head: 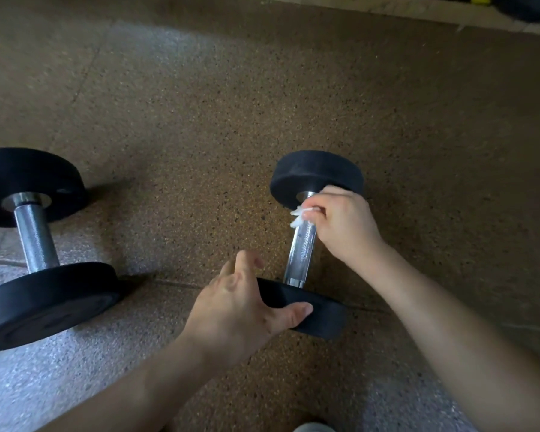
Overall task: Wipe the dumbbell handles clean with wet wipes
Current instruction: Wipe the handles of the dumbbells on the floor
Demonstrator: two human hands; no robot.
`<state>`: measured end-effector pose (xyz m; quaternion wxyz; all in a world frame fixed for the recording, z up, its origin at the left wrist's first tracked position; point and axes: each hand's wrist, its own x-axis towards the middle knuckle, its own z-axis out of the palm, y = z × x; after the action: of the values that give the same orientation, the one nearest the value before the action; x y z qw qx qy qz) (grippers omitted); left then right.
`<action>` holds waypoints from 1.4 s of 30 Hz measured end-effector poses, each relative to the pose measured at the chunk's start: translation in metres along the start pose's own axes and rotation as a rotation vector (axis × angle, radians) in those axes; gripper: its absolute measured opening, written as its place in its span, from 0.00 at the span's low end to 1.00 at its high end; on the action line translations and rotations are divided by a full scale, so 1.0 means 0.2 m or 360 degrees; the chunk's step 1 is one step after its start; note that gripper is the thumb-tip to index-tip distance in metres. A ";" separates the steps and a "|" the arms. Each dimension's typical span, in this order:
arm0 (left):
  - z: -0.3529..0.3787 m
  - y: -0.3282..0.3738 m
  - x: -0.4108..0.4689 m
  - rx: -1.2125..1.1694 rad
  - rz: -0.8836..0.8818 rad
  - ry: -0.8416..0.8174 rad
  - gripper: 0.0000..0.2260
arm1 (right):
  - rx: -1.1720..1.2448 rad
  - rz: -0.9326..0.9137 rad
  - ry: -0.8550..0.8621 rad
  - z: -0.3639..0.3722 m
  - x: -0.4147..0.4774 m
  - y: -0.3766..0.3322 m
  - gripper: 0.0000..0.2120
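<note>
the right grip, a bare hand, is clenched round a bunched white wet wipe and presses it against the far end of the chrome handle, just under the far head. the dumbbell lies on the speckled rubber floor, right of centre, running near to far. the left grip grasps the near head: the thumb lies along its rim and the fingers curve over the far side, though they are blurred and their exact contact is hard to read.

the step in hand looks like wiping this handle from its far end. to do it well, the wipe should wrap as much of the bar as it can, not just dab one face. a firm squeeze plus a slide toward the near head would cover the length, and the knurled middle probably needs extra pressure, since grime sits in the grooves. the left grip can roll the head a little between strokes so the underside comes round. the round heads may let it roll away, so a steady hold matters.

a second dumbbell lies well apart at the left, no hand on it. its handle appears to await its turn, so the task seems about half done at best.
</note>
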<state>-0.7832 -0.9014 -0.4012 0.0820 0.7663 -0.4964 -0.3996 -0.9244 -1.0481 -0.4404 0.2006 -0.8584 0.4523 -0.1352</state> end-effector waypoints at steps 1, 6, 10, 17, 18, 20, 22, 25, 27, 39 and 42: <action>0.00 0.00 0.00 0.0002 0.0007 0.0000 0.36 | -0.0021 0.0037 -0.0001 0.01 -0.01 0.00 0.06; 0.04 0.01 -0.04 0.0106 0.0153 0.0108 0.37 | 0.0120 -0.0199 -0.0422 -0.02 -0.20 -0.06 0.05; 0.07 -0.01 -0.05 0.0302 0.0531 0.0369 0.29 | 0.0046 -0.0059 -0.0034 0.03 -0.06 0.01 0.05; 0.09 -0.05 -0.05 0.0103 0.0859 0.0379 0.17 | 0.0137 0.0066 -0.0025 0.01 -0.11 0.01 0.06; 0.09 -0.06 -0.05 0.0087 0.0885 0.0372 0.17 | 0.0157 0.0121 0.0017 0.01 -0.12 0.01 0.05; 0.08 -0.08 -0.05 0.0047 0.0956 0.0352 0.17 | 0.0246 0.0103 -0.0090 0.01 -0.19 -0.02 0.03; 0.08 -0.09 -0.04 0.0016 0.1034 0.0352 0.16 | 0.0223 -0.0011 -0.0270 -0.01 -0.25 -0.04 0.04; 0.09 -0.09 -0.02 -0.0015 0.1147 0.0367 0.15 | 0.0122 0.0111 0.0050 -0.01 -0.12 0.04 0.06; 0.09 -0.11 0.00 -0.0051 0.1186 0.0344 0.15 | 0.0155 0.0182 0.0104 0.00 -0.12 0.05 0.05; 0.12 -0.14 -0.03 0.0073 0.1280 0.0321 0.16 | 0.0002 -0.0081 -0.0128 -0.05 -0.27 0.03 0.08; 0.14 -0.12 -0.02 0.0143 0.1343 0.0308 0.17 | -0.0108 -0.0120 -0.0096 -0.06 -0.17 0.08 0.10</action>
<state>-0.7864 -0.8784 -0.4295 0.2510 0.5330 -0.7730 -0.2354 -0.9595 -1.0309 -0.4389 0.1798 -0.8848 0.4178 -0.1013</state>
